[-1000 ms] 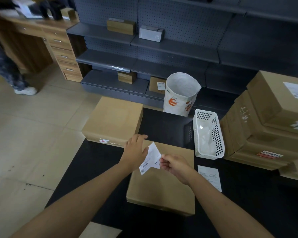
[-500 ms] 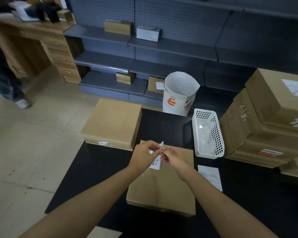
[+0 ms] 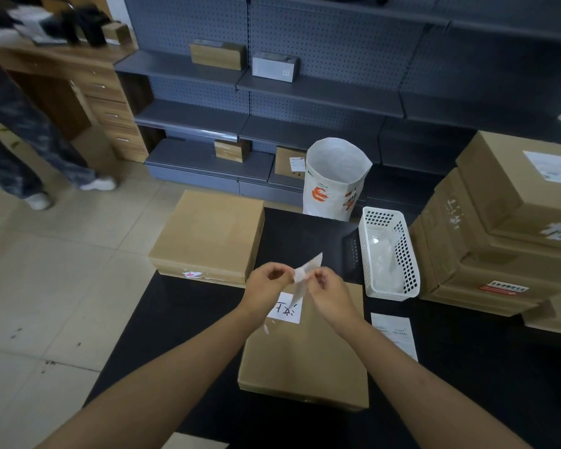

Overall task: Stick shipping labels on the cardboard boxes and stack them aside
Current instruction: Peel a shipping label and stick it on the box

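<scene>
2 boxes (image 3: 512, 222), basket (image 3: 390, 288), bag (image 3: 334, 179) nearby

- The black desk (image 3: 182, 322) carries a flat cardboard box (image 3: 305, 358) near its front.
- A second box (image 3: 211, 234) overhangs its far-left corner.
- A white basket (image 3: 390, 254), a loose label (image 3: 394, 335) and stacked boxes (image 3: 499, 241) sit to the right.

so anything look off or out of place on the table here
Mostly tidy. One loose label lies on the bare table right of the box, not stuck to anything. Both hands pinch another label above the box.
</scene>
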